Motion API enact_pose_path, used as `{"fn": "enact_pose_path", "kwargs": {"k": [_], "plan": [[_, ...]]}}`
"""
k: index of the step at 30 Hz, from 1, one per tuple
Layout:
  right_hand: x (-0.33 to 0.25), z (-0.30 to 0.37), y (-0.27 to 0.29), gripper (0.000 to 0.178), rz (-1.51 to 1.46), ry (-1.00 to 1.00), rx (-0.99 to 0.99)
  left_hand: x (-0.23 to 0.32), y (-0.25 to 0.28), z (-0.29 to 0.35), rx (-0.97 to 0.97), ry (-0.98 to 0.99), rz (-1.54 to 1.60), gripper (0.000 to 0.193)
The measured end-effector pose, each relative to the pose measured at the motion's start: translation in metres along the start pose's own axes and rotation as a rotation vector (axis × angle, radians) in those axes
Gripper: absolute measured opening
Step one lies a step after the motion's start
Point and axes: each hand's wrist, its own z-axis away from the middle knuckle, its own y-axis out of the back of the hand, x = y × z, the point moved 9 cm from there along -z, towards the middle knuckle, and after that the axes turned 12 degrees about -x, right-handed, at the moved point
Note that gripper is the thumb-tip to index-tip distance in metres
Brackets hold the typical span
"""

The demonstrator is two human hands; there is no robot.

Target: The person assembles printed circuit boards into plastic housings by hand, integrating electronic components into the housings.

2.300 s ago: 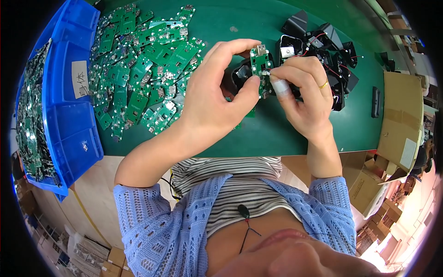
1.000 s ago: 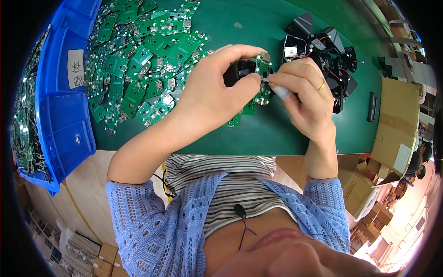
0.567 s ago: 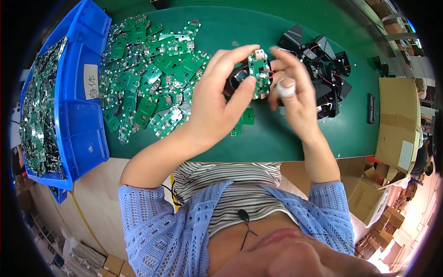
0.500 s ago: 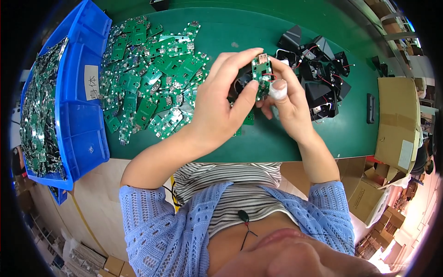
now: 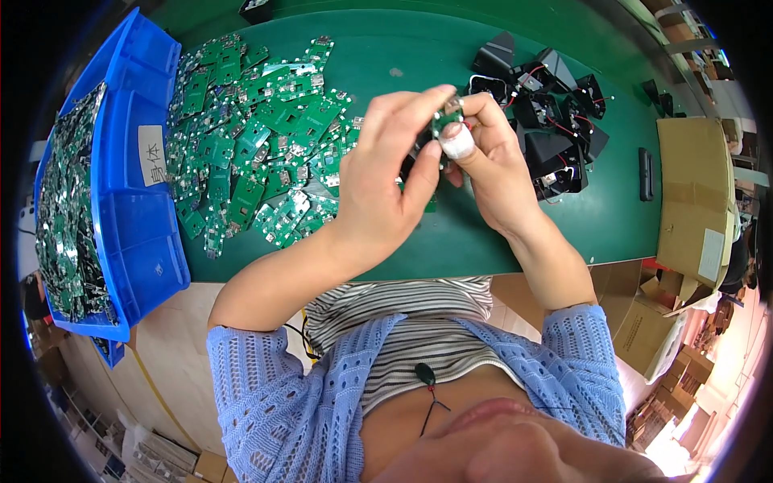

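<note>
Above the middle of the bench, both hands close around a green circuit board (image 5: 445,117). My left hand (image 5: 377,165) grips it from the left, with its fingers over the top and the thumb beneath. From the right, my right hand (image 5: 501,173) presses its thumb, wrapped in a white covering (image 5: 459,143), against the board's face. A dark part shows behind the board, mostly covered by the fingers. To the left lie many loose green circuit boards (image 5: 258,153). Black plastic housings (image 5: 547,113) with red wires are heaped beyond my right hand.
At the left edge stands a blue plastic bin (image 5: 133,217) full of circuit boards. A black bar-shaped object (image 5: 646,174) lies at the right end of the green bench (image 5: 483,249). Past that end are cardboard boxes (image 5: 694,189). A small black container (image 5: 256,10) sits at the back.
The board has tilted in my hands, so less of its face shows. My right hand has shifted slightly left, its wrapped thumb now pushing farther over the board.
</note>
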Motion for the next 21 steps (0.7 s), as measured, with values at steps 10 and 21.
{"fn": "enact_pose_path", "kwargs": {"k": [10,21], "plan": [[-0.019,0.004,0.007,0.03,0.151,0.115,0.039,-0.024,-0.007,0.001,-0.035,0.116,0.402,0.039],[-0.023,0.02,-0.011,0.028,0.135,-0.021,-0.11,-0.051,-0.022,0.008,-0.267,0.55,1.078,0.032]]}}
